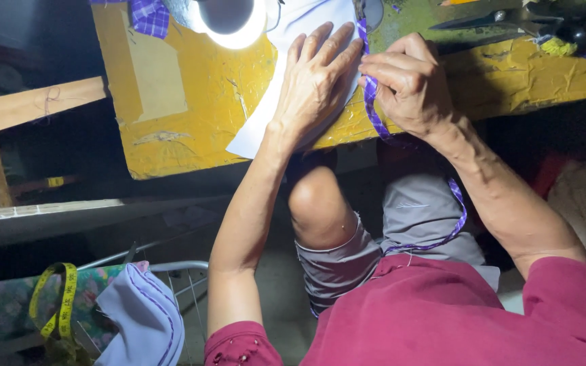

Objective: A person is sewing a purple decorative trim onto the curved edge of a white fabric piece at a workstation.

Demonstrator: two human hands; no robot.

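Past the maroon shirt [442,318] I saw left hand [317,81] flat, fingers spread on white fabric [266,122] at the table's [191,102] front edge, right hand [408,85] pinching purple checked strip [372,102]; dangling tail could've snagged.

white cloth [286,74], glossy yellow tabletop [198,102]

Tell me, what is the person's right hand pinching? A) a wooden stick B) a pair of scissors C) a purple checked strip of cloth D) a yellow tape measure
C: the right hand pinches the purple checked strip at the edge of the white fabric, which the left hand presses flat on the yellow table.
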